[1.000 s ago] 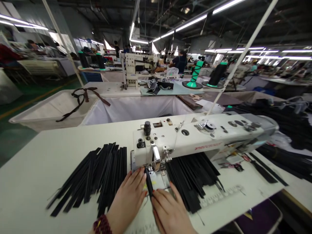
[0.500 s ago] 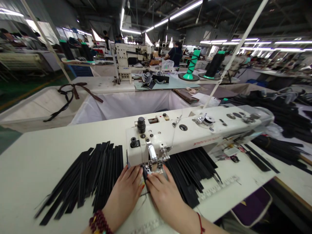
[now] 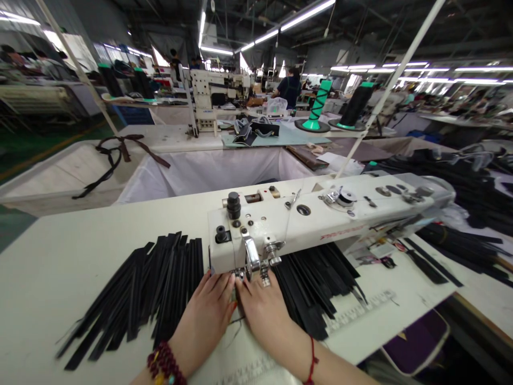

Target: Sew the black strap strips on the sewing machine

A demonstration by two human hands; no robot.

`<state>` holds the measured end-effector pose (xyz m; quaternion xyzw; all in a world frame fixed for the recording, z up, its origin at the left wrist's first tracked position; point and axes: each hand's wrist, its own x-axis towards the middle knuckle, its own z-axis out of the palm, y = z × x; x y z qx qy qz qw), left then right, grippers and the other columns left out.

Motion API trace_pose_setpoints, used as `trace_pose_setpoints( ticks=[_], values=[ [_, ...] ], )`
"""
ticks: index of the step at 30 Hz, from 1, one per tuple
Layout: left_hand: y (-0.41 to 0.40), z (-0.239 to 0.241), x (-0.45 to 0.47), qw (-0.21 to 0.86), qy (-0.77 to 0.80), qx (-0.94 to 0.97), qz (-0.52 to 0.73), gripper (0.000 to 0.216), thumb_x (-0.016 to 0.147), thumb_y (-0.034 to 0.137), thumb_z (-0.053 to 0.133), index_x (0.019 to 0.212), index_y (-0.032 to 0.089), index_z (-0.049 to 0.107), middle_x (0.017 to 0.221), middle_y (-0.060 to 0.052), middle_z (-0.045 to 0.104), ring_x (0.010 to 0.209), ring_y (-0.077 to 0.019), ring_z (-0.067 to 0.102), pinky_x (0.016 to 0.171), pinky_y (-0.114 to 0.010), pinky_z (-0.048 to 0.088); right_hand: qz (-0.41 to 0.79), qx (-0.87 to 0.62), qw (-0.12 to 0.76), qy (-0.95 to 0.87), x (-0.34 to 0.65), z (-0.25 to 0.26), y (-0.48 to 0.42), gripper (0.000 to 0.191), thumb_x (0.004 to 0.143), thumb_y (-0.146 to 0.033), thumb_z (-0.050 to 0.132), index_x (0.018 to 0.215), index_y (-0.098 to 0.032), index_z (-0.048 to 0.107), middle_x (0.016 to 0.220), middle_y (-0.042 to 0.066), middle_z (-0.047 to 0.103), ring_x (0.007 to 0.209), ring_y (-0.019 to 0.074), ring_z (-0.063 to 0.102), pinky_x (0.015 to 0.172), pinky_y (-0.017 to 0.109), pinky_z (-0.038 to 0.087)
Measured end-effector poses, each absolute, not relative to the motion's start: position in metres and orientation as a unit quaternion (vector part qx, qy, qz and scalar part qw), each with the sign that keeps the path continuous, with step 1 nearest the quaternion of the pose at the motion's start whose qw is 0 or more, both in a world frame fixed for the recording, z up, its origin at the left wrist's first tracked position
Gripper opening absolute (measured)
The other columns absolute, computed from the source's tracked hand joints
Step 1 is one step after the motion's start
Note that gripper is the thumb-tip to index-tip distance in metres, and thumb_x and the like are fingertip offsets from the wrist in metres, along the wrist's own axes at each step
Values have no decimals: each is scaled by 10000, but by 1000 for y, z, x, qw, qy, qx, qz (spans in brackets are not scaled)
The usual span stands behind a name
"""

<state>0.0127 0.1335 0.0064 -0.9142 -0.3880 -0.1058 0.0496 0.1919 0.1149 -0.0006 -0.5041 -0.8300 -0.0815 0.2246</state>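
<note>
My left hand [image 3: 208,307] and my right hand [image 3: 266,313] lie side by side at the needle end of a white sewing machine [image 3: 304,224]. Both have their fingers pressed together, tips close to the metal presser parts, on a narrow black strip mostly hidden beneath them. The left thumb points toward the gap between the hands. A fanned pile of black strips [image 3: 160,283] lies left of my left hand. Under the machine arm, beside my right hand, is a second pile of black strips [image 3: 316,283].
A ruler scale [image 3: 360,313] runs along the table's front right. Behind the machine hangs a white cloth-lined bin [image 3: 208,168]. Thread cones [image 3: 318,107] stand beyond it, near another sewing machine [image 3: 206,99]. More black pieces [image 3: 460,246] are heaped at right. A person [image 3: 290,88] is farther back.
My right hand has shifted forward and slightly left, its fingertips now nearer the left hand's and the presser parts. The black strip seen between them is now largely covered. The left hand has barely moved.
</note>
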Motion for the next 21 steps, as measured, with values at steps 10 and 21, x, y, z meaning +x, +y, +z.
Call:
trace_pose_setpoints(
  ticks=[10,21],
  values=[
    [133,10,16,22,-412,-907,-89,359,998,248,387,1120,121,700,1182,-154,697,1176,-318,586,1024,-517,475,-72,-450,344,-821,202,13,67,279,1022,-154,388,1014,-171,667,931,42,680,826,176,605,1039,390,342],
    [133,16,19,4,-439,-896,-73,329,980,278,470,1197,133,671,1248,-136,679,1205,-304,577,1065,-489,444,-84,-422,425,-796,195,-10,39,296,1038,-263,410,926,-194,675,924,16,724,913,156,630,1218,385,197]
  ],
)
